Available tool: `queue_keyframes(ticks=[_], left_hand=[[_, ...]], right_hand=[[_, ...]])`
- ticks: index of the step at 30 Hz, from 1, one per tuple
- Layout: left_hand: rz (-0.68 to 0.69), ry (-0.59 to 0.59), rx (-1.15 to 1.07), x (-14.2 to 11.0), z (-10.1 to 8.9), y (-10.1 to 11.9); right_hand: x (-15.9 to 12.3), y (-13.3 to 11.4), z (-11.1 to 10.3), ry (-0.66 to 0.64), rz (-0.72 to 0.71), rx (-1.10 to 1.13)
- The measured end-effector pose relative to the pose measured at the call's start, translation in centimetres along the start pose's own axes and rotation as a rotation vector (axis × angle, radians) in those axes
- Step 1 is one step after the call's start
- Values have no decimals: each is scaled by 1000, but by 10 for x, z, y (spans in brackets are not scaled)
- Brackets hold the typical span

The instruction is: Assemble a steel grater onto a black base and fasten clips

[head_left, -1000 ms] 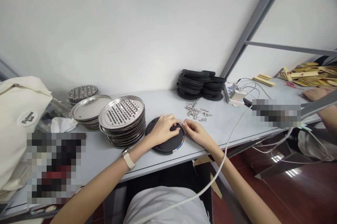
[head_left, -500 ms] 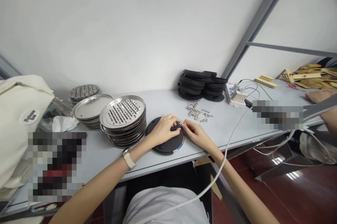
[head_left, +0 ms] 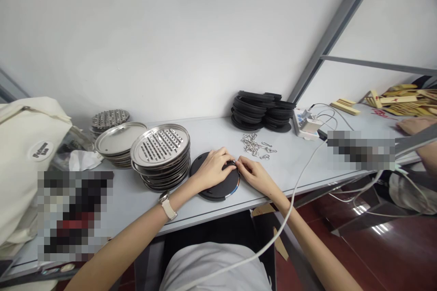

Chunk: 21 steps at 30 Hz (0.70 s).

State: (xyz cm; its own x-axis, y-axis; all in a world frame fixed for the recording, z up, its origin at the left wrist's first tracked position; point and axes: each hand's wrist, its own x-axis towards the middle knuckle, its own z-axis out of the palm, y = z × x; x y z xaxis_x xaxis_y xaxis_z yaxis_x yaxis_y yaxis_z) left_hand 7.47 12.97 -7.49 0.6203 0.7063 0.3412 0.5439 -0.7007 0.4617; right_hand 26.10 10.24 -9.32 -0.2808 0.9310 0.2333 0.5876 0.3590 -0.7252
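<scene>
A black round disc (head_left: 218, 191) lies flat on the table before me, with a coloured strip along its right edge. Across its top rests my left hand (head_left: 216, 166), thumb and fingers curled in towards the disc's far right rim. My right hand (head_left: 251, 170) meets it there, its thumb and forefinger pinched together. A small shiny metal clasp (head_left: 234, 162) shows between the fingertips, partly hidden by them. Beyond my right hand lies a loose pile of small metal hooks and clasps (head_left: 252, 144).
Stacks of metal grater discs (head_left: 160, 145) and plain metal lids (head_left: 121, 138) stand left. Black discs (head_left: 252, 109) are piled by the wall. A power strip (head_left: 305, 129) and a white cable (head_left: 303, 170) are right. Another person's hand (head_left: 414, 125) is near wooden pieces (head_left: 406, 102).
My left fingers and thumb have drawn slightly closer to the right fingertips at the disc's rim, covering more of the metal piece. The disc has hardly moved.
</scene>
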Motion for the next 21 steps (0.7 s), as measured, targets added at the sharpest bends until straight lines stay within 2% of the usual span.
queue_keyframes(ticks=[21], left_hand=[[41, -21, 62, 0, -1, 2]], right_hand=[[1, 6, 1, -18, 10, 9]])
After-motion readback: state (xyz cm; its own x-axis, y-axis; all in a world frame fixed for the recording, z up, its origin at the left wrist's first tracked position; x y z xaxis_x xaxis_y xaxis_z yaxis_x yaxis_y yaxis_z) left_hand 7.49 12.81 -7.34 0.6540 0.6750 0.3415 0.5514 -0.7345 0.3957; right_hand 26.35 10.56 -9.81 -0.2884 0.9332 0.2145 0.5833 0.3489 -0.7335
